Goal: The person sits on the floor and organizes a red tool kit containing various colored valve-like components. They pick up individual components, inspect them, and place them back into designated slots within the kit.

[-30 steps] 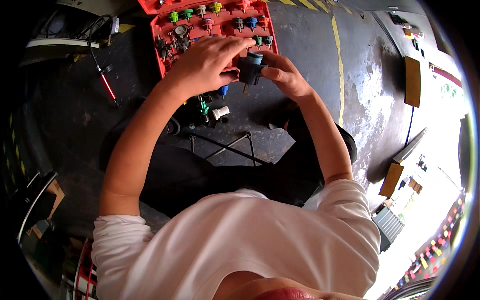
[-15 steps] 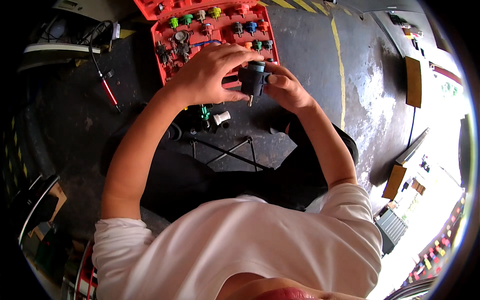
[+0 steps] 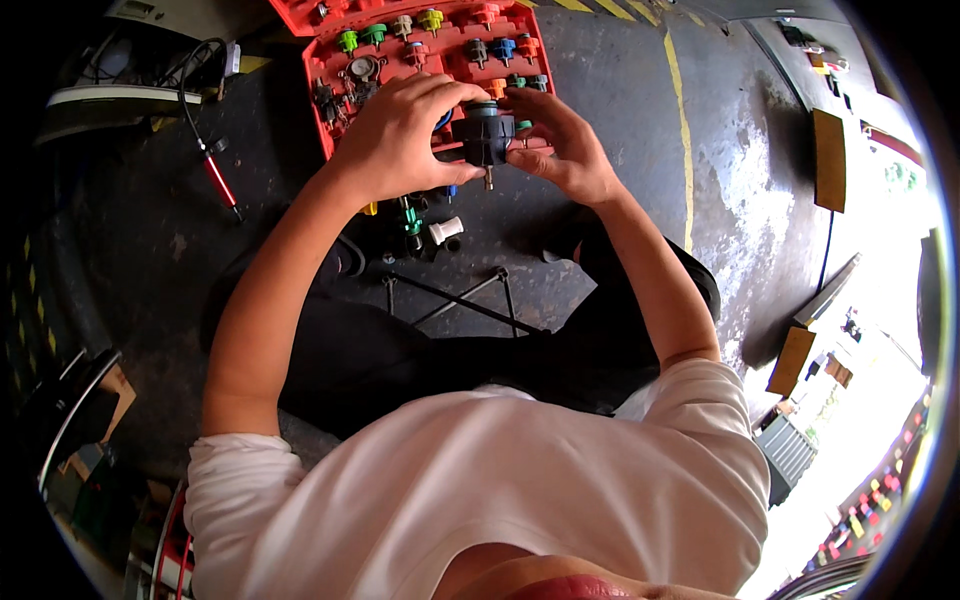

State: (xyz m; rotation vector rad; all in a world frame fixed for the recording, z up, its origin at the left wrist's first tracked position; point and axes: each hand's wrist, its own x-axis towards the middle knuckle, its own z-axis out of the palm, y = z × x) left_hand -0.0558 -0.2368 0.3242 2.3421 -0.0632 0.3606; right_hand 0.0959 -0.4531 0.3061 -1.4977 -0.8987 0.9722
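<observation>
A black adapter cap [image 3: 487,142] with lugs, a blue-grey upper ring and a metal stem pointing down is held between my two hands, above the near edge of the red case. My left hand [image 3: 402,142] grips it from the left, fingers over the top and thumb low by the stem. From the right, my right hand [image 3: 568,155] presses its thumb to the cap's side, with the fingers curved behind. Beyond my hands, the open red case [image 3: 455,63] holds several coloured adapters, among them a yellow one [image 3: 431,19] and a blue one [image 3: 503,48].
On the floor between my legs lie a green-and-black fitting [image 3: 411,226] and a white fitting [image 3: 445,231]. A red hand pump [image 3: 217,180] with a black hose lies to the left. Thin crossed metal legs [image 3: 462,297] stand below me.
The black adapter cap has moved slightly left and turned, held in both hands. My right hand has shifted left with it, its fingers now spread further around the cap.
</observation>
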